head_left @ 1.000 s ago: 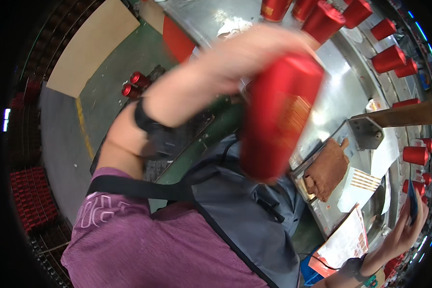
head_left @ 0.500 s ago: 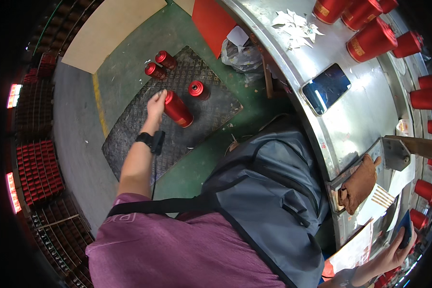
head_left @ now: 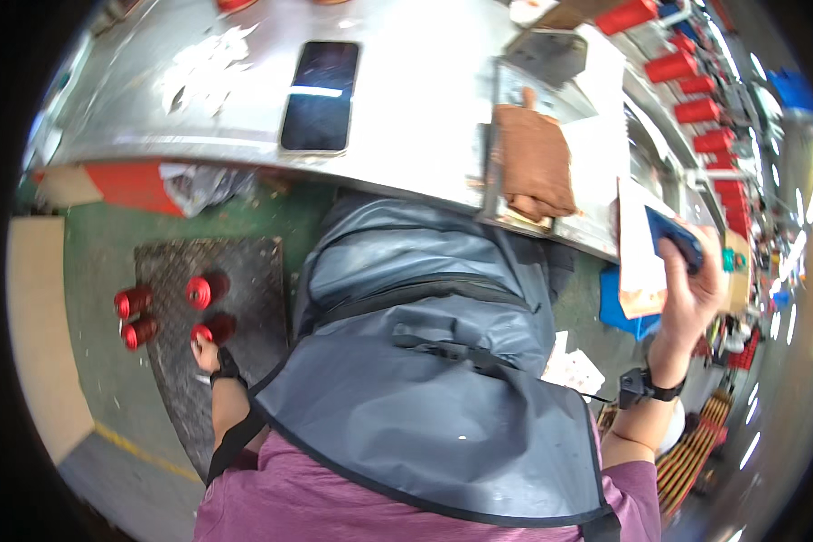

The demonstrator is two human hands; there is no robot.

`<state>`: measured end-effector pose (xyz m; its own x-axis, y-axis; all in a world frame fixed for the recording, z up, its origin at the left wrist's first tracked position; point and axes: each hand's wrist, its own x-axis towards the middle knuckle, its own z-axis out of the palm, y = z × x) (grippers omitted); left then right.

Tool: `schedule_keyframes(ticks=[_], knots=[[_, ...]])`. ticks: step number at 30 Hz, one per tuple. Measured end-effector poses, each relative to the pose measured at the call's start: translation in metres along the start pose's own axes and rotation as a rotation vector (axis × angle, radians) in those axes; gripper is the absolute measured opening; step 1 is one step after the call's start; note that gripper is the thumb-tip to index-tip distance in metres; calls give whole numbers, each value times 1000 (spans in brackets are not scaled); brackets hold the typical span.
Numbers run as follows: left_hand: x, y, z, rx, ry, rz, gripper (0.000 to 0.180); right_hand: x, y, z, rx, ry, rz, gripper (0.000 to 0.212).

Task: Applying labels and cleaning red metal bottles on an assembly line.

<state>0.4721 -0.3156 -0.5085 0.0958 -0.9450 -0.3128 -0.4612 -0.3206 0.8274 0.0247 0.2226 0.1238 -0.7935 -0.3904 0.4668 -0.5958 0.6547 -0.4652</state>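
The canister (head_left: pixel 219 323) is low over the mat (head_left: pixel 260 275), just beside a second canister (head_left: pixel 204 292). Half a second ago its long side showed clearly; now mostly its top end faces up, so it is probably standing or nearly so, and the carrying down looks almost finished. Whether its base touches the mat is too small to tell.

The left hand (head_left: pixel 208 354) has come down with it. Its fingers (head_left: pixel 199 337) touch the near side of the top end, but I cannot tell whether they are clamped on it or already easing off. A pair of canisters (head_left: pixel 136 316) stands at the mat's edge, apart from the two by the hand; with the one at the fingers, that makes four here.

The right hand (head_left: pixel 696 285) stays raised at the other side, thumb and fingers pressed together on a dark blue pad (head_left: pixel 676 237), as it was before.

The view has swung, so the tabletop (head_left: pixel 406 135) now runs across the top, with a phone (head_left: pixel 321 98), white scraps (head_left: pixel 210 70) and a brown cloth (head_left: pixel 535 155) on it. The grey apron (head_left: pixel 434 397) lies between the arms; more red canisters (head_left: pixel 673 66) line the far right.
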Motion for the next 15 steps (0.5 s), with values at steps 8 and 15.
schedule_keyframes(ticks=[8,15], knots=[[25,43,-11,535,-64,-156,76,-46,19,-1,201,167,292,26],[18,66,-12,458,-152,-148,67,-36,19,1,238,86,268,22]])
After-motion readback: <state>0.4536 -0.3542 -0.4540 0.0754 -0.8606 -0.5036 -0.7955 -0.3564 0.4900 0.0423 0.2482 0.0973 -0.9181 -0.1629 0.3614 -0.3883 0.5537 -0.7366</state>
